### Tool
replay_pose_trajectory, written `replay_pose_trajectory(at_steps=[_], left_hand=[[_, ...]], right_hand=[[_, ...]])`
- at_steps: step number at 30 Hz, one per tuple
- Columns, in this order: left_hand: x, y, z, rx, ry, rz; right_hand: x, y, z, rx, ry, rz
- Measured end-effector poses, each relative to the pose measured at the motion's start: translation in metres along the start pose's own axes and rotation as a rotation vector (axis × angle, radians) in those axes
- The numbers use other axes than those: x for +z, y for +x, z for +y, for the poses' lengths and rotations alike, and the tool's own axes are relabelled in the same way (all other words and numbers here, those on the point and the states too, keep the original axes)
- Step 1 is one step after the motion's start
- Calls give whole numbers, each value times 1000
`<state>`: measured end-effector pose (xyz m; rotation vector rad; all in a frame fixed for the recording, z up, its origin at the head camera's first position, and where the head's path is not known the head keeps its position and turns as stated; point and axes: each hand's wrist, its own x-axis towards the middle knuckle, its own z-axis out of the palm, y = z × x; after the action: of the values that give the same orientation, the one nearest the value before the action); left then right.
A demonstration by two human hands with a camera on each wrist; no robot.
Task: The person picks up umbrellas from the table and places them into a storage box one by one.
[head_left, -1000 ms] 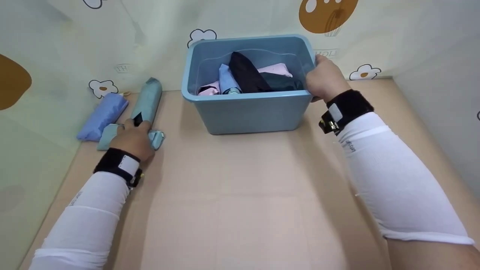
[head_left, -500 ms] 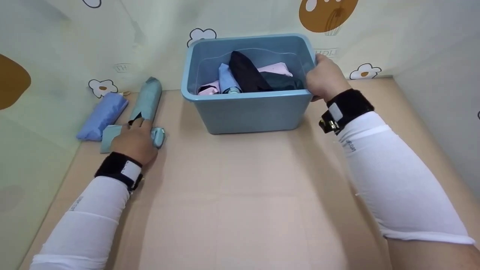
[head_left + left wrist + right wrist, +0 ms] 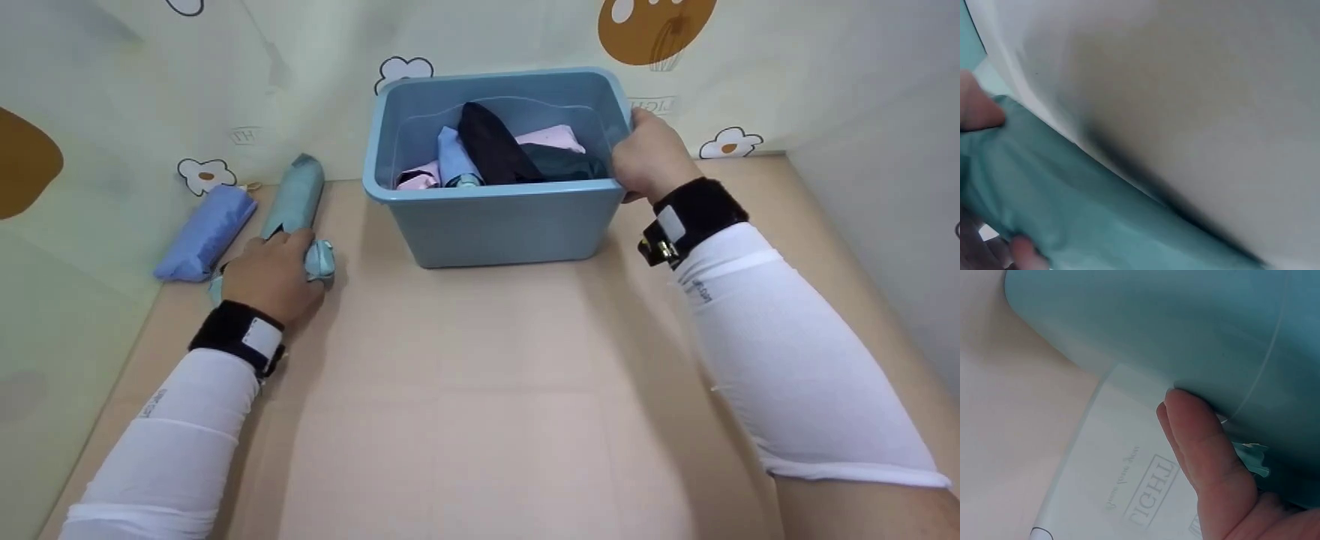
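Note:
My left hand (image 3: pixel 274 277) grips a teal folded umbrella (image 3: pixel 320 260) that lies crosswise at the left, its rounded end showing past the fingers. In the left wrist view the teal fabric of this umbrella (image 3: pixel 1089 197) runs between the thumb and fingers. Just beyond it lies a second, longer teal folded umbrella (image 3: pixel 297 195), leaning toward the wall. My right hand (image 3: pixel 654 156) holds the right rim of a blue plastic bin (image 3: pixel 510 229); the right wrist view shows its fingers (image 3: pixel 1199 433) against the bin's outer side.
A periwinkle folded umbrella (image 3: pixel 206 236) lies by the left wall. Inside the bin are a black bundle (image 3: pixel 495 150), a light blue one (image 3: pixel 455 157), a dark green one (image 3: pixel 562 163) and pink ones. Patterned sheeting (image 3: pixel 315 75) covers the walls behind the tan surface (image 3: pixel 480 420).
The left hand has shifted slightly right and closed its fingers around the crosswise teal umbrella, which slid and turned a little with it. The right hand and bin stay put.

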<state>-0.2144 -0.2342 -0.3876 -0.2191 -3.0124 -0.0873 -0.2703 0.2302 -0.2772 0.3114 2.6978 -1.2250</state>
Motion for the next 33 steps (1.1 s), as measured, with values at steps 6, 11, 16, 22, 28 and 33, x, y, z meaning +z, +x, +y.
replay_pose_trajectory(at_steps=[6, 11, 16, 22, 28, 33], left_hand=[[0, 0, -1, 37, 31, 29], [0, 1, -2, 69, 10, 114], [0, 2, -2, 76, 3, 171], [-6, 3, 6, 45, -15, 201], [-25, 6, 18, 22, -25, 287], [-46, 11, 32, 20, -68, 354]], right_hand=[[-1, -1, 0, 3, 0, -5], [-2, -1, 0, 8, 4, -8], [-1, -1, 0, -7, 6, 3], [0, 0, 1, -22, 3, 6], [-1, 1, 0, -1, 2, -7], [-1, 0, 1, 7, -4, -10]])
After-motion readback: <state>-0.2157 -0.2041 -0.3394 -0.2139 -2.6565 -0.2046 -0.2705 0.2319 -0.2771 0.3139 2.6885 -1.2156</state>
